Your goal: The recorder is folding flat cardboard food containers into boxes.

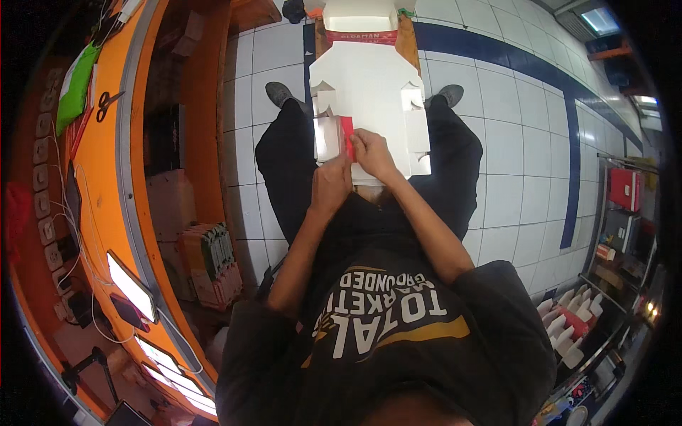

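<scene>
A flat white cardboard box blank (373, 85) with cut side flaps lies before me between my knees. Its left side panel (328, 136) is folded up, with a red printed flap (347, 133) along its edge. My left hand (333, 178) grips the near end of this flap. The fingers of my right hand (370, 152) pinch the red flap from the right side, close to my left hand. The side flaps on the right (417, 128) stand partly bent. More card edges show under the blank near my lap.
Beyond the blank stands an open white box (360, 18) above red printed cardboard, on a wooden bench (409, 48). An orange counter (106, 144) on the left holds scissors (108, 105), a green packet (77, 88), cables and lit screens. Shelves with folded boxes (573, 322) stand at the right.
</scene>
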### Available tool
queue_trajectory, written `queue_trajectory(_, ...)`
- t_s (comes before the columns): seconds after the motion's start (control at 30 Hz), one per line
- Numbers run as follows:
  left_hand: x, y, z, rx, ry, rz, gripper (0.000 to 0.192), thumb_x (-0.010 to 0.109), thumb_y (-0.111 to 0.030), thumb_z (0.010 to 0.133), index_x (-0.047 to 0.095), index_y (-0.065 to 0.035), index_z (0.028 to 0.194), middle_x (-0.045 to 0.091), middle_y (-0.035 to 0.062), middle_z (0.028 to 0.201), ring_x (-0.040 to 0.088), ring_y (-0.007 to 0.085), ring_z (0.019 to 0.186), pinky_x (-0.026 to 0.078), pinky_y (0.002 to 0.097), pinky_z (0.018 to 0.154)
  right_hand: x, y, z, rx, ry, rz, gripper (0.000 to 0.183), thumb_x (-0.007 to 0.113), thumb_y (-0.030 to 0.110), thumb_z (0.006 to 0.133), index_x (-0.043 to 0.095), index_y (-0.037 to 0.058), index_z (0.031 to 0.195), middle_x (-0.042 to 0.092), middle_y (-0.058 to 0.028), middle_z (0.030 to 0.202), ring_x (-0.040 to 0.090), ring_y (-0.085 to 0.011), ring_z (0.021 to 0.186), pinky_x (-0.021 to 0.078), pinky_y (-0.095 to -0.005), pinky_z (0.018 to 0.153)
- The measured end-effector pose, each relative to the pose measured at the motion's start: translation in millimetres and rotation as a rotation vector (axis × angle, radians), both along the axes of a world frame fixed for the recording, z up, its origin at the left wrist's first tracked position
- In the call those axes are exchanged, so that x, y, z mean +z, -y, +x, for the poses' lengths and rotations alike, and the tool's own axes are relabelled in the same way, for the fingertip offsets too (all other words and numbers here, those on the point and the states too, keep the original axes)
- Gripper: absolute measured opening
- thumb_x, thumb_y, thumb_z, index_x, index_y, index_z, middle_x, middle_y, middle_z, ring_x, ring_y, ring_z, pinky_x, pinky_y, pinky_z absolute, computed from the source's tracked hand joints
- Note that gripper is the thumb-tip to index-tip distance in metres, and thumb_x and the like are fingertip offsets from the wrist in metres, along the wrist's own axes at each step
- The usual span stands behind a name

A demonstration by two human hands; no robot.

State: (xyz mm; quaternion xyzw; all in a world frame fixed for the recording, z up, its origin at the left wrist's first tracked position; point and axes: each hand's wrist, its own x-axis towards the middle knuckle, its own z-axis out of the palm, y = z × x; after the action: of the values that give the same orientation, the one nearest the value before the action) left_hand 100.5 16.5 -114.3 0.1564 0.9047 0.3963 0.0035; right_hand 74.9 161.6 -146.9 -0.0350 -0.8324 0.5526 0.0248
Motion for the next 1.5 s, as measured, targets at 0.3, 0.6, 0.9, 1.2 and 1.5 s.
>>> queue_trajectory(0.3, -21.6, 11.7, -34.3, 0.027, 0.191, 0.285, 0.033, 0.054, -0.024, 0.100, 0.061, 0.0028, 0.082, 0.061, 0.0166, 0.065, 0.064, 0.0252, 0.058, 0.046, 0.0387, 0.056, -1.5, 1.9, 22.4, 0.099, 0.108, -0.297, 0.024, 0.057, 0.014, 0.097, 0.059, -0.0023, 0.114, 0.071, -0.0188, 0.091, 0.070, -0.0291, 0.079, 0.0560, -0.0369, 0.073)
queue_trajectory(0.6, 4.9, 3.5, -130.8, 0.087, 0.086, 0.051, 0.028, 0.056, -0.021, 0.093, 0.064, 0.0039, 0.083, 0.062, 0.0264, 0.073, 0.065, 0.0424, 0.069, 0.049, 0.0455, 0.062, 21.8, 0.7, 23.4, 0.095, 0.205, -0.189, 0.026, 0.059, 0.009, 0.093, 0.060, -0.0028, 0.116, 0.072, -0.0227, 0.094, 0.072, -0.0300, 0.083, 0.0563, -0.0377, 0.073)
queue_trajectory(0.9, 7.3, -6.4, -48.7, -0.054, 0.064, -0.064, 0.026, 0.059, -0.018, 0.092, 0.065, 0.0036, 0.078, 0.066, 0.0219, 0.068, 0.066, 0.0393, 0.061, 0.052, 0.0417, 0.059, 11.4, -0.4, 28.1, 0.101, 0.120, -0.096, 0.016, 0.054, 0.006, 0.091, 0.067, -0.0018, 0.096, 0.067, -0.0178, 0.074, 0.067, -0.0273, 0.066, 0.0513, -0.0385, 0.065)
queue_trajectory(1.2, -8.4, 2.6, -38.6, -0.035, 0.323, 0.101, 0.040, 0.058, -0.026, 0.097, 0.054, -0.0023, 0.129, 0.068, 0.0213, 0.105, 0.068, 0.0351, 0.091, 0.053, 0.0414, 0.076, 21.2, -8.0, 34.6, 0.109, 0.187, -0.338, 0.029, 0.061, 0.010, 0.090, 0.065, -0.0004, 0.117, 0.069, -0.0223, 0.094, 0.069, -0.0320, 0.085, 0.0543, -0.0373, 0.075)
queue_trajectory(1.5, -40.9, 22.1, -66.5, 0.053, 0.420, 0.633, 0.054, 0.036, -0.038, 0.108, 0.055, 0.0053, 0.134, 0.065, 0.0132, 0.121, 0.059, 0.0205, 0.109, 0.045, 0.0345, 0.097, 152.5, -112.9, 64.9, 0.557, -0.050, 0.627, 0.090, 0.087, 0.026, 0.067, 0.046, -0.0001, 0.142, 0.051, -0.0242, 0.141, 0.042, -0.0396, 0.138, 0.0332, -0.0483, 0.117)
